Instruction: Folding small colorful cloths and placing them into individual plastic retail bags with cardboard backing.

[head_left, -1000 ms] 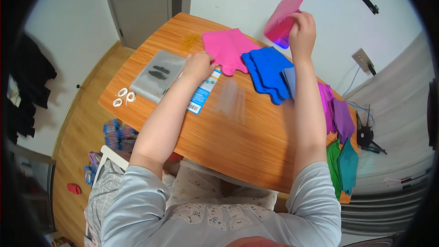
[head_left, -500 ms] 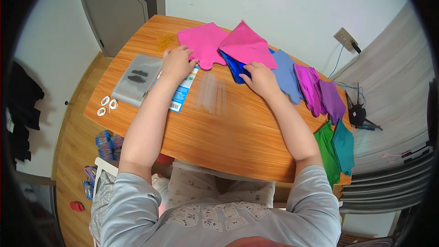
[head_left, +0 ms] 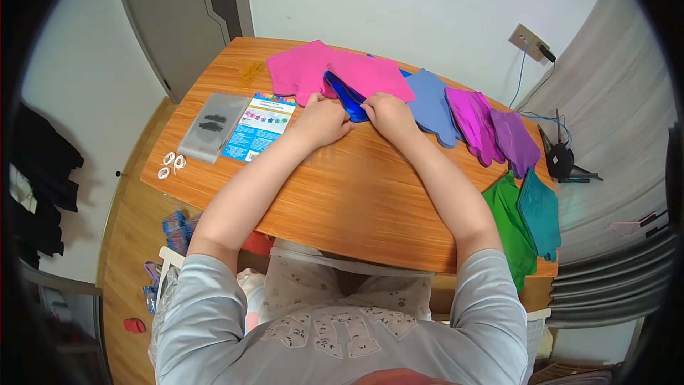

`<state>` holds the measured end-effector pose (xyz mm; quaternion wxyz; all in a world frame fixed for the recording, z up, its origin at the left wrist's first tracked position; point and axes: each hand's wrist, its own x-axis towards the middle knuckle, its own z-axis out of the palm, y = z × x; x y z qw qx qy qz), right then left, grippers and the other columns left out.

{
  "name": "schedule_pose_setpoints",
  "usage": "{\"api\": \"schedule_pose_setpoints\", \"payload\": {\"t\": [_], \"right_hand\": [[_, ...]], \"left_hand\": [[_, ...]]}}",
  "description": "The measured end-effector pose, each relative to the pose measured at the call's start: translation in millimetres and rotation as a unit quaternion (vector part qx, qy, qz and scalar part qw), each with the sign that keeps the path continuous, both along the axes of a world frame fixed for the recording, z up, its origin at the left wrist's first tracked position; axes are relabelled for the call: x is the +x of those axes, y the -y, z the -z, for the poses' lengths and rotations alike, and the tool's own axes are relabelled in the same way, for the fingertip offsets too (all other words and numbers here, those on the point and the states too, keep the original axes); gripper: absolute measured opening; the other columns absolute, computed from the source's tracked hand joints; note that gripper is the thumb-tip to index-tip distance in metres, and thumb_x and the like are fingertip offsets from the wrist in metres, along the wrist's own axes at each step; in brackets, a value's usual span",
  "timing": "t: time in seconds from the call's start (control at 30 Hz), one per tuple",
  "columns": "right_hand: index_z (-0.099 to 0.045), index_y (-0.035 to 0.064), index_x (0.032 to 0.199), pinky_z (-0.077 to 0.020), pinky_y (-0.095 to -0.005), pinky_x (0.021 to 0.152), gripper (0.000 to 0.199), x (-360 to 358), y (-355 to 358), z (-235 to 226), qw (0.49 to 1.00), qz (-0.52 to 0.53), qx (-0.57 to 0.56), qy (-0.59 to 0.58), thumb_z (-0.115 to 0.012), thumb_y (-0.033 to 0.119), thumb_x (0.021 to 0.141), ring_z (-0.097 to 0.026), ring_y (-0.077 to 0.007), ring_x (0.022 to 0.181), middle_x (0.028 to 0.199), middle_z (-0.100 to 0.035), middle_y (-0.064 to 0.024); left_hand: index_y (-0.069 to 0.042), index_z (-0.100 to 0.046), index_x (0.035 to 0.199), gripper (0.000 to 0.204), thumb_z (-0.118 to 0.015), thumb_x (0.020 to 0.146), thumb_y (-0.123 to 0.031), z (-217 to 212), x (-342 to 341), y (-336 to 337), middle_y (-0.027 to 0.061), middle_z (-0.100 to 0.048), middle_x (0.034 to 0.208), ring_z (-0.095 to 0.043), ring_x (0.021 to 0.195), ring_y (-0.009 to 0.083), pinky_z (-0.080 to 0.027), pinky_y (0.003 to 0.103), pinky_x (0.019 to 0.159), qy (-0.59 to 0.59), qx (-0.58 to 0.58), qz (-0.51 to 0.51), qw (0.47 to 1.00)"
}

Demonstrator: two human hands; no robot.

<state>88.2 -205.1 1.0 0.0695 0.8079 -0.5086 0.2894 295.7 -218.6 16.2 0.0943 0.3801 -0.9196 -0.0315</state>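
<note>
My left hand (head_left: 324,119) and my right hand (head_left: 385,114) rest side by side on the wooden table (head_left: 356,192), both pinching a shiny dark blue foil piece (head_left: 345,94). The blue piece lies partly under two pink foil shapes (head_left: 335,71) at the table's far edge. To the right, a row of foil shapes runs along the far and right edge: light blue (head_left: 431,103), magenta (head_left: 470,121), purple (head_left: 513,141), green (head_left: 509,224) and teal (head_left: 541,210).
A printed instruction sheet (head_left: 260,125) and a clear plastic bag (head_left: 214,127) lie left of my hands. Small white rings (head_left: 171,164) sit at the table's left edge. A door (head_left: 185,14) stands behind; cables and a wall socket (head_left: 529,41) are at right.
My right hand laid the raised pink piece down on the pile. Both hands then came together on the dark blue piece in front of the pink shapes.
</note>
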Motion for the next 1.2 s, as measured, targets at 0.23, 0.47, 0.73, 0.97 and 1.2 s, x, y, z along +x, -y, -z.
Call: {"api": "schedule_pose_setpoints", "payload": {"t": [0.23, 0.47, 0.73, 0.97, 1.2], "right_hand": [[-0.074, 0.0026, 0.093, -0.0529, -0.0466, 0.081, 0.018, 3, 3, -2, 0.999, -0.011, 0.029, 0.029, -0.068, 0.019, 0.089, -0.066, -0.0357, 0.093, 0.095, -0.072, -0.0163], [-0.074, 0.0004, 0.082, -0.0539, -0.0432, 0.069, 0.017, -1, 11, -1, 0.987, 0.005, 0.044, 0.156, -0.080, 0.016, 0.078, -0.068, -0.0334, 0.075, 0.081, -0.071, -0.0167], [-0.077, 0.0006, 0.080, -0.0526, -0.0355, 0.062, 0.023, -7, 18, -10, 0.945, 0.079, 0.185, 0.256, -0.086, 0.021, 0.076, -0.069, -0.0206, 0.066, 0.074, -0.074, -0.0119], [-0.078, -0.0018, 0.096, -0.0519, -0.0302, 0.066, 0.024, -26, 28, -1, 0.899, 0.007, 0.258, 0.353, -0.081, 0.018, 0.083, -0.065, -0.0122, 0.069, 0.078, -0.075, -0.0092], [-0.077, -0.0005, 0.090, -0.0491, -0.0262, 0.060, 0.020, -28, 32, -7, 0.871, 0.036, 0.279, 0.402, -0.079, 0.020, 0.087, -0.062, -0.0090, 0.067, 0.079, -0.072, -0.0054]], "left_hand": [[-0.011, -0.077, 0.093, 0.027, -0.067, 0.091, -0.035, 21, -17, 15, 0.0121, -0.072, 0.087, -0.067, 0.093, 0.0294, -0.039, 0.046, 0.092, -0.063, -0.092, -0.019, 0.994], [-0.014, -0.075, 0.107, 0.028, -0.075, 0.084, -0.031, 11, -26, 9, 0.0118, -0.073, 0.088, -0.068, 0.089, 0.0314, -0.041, 0.048, 0.092, -0.117, -0.068, -0.088, 0.987], [-0.013, -0.073, 0.115, 0.035, -0.076, 0.084, -0.029, 26, -23, 20, 0.0094, -0.074, 0.092, -0.067, 0.092, 0.0315, -0.044, 0.049, 0.091, -0.206, -0.134, 0.000, 0.969], [-0.017, -0.075, 0.114, 0.035, -0.079, 0.081, -0.030, 16, -28, 13, 0.0028, -0.071, 0.108, -0.060, 0.109, 0.0248, -0.043, 0.045, 0.089, -0.144, -0.146, -0.047, 0.978], [-0.014, -0.073, 0.118, 0.037, -0.075, 0.085, -0.031, 28, -27, 19, 0.0039, -0.067, 0.119, -0.057, 0.116, 0.0234, -0.041, 0.043, 0.095, -0.097, -0.192, 0.020, 0.976]]}}
